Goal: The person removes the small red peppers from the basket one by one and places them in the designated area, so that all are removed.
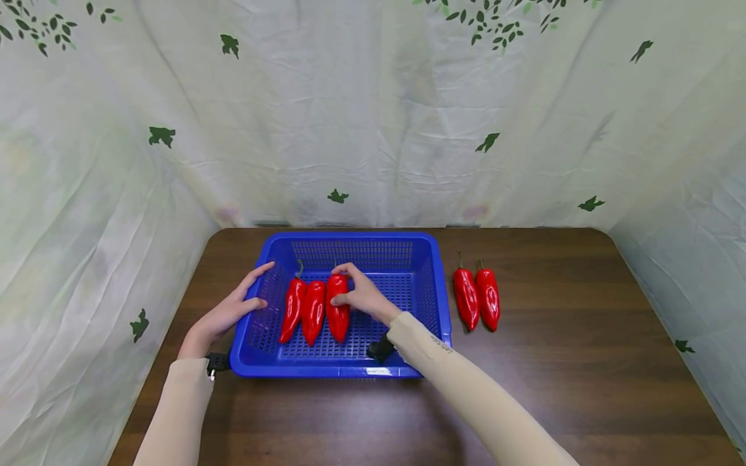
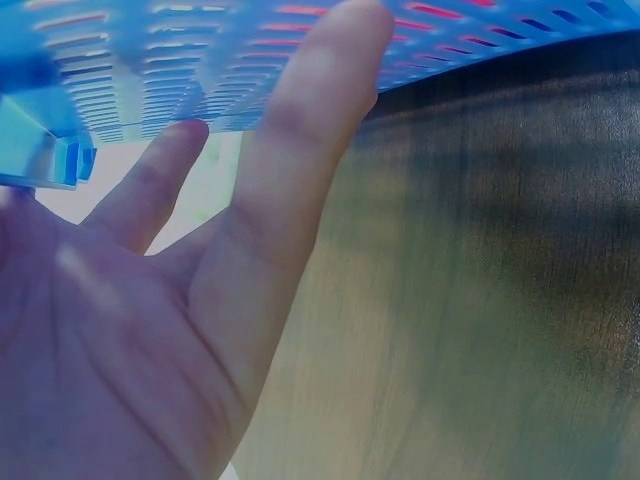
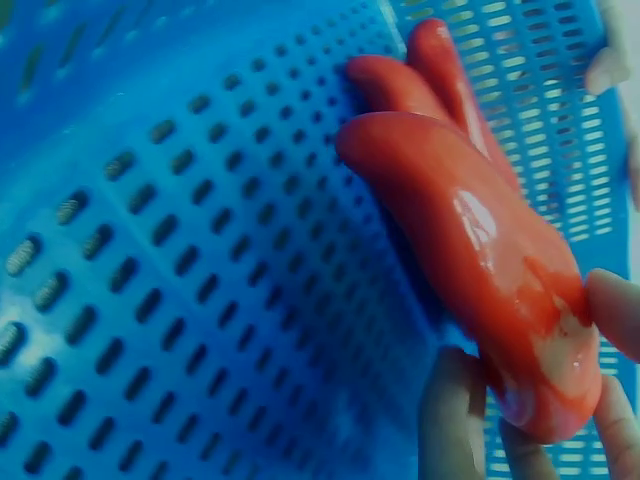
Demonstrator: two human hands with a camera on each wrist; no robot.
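My right hand (image 1: pixel 366 298) reaches into a blue plastic basket (image 1: pixel 315 371) and grips a glossy red chili pepper (image 1: pixel 338 325) near its stem end. In the right wrist view fingertips (image 3: pixel 455 410) close about the wide end of that pepper (image 3: pixel 460 215). Two more red peppers, the middle one (image 1: pixel 313 310) and the leftmost (image 1: pixel 293 307), lie beside it, tips toward the front. At the left wall, my left hand (image 1: pixel 224 314) holds the basket, thumb over the rim. The left wrist view shows fingers (image 2: pixel 290 150) against the slotted outer wall (image 2: pixel 180 50).
Right of the basket, two red peppers lie side by side on the brown wooden table (image 1: pixel 553 362), one nearer (image 1: pixel 466 298) and one farther right (image 1: pixel 487 299). A pale curtain (image 1: pixel 373 129) with leaf prints hangs behind and at both sides.
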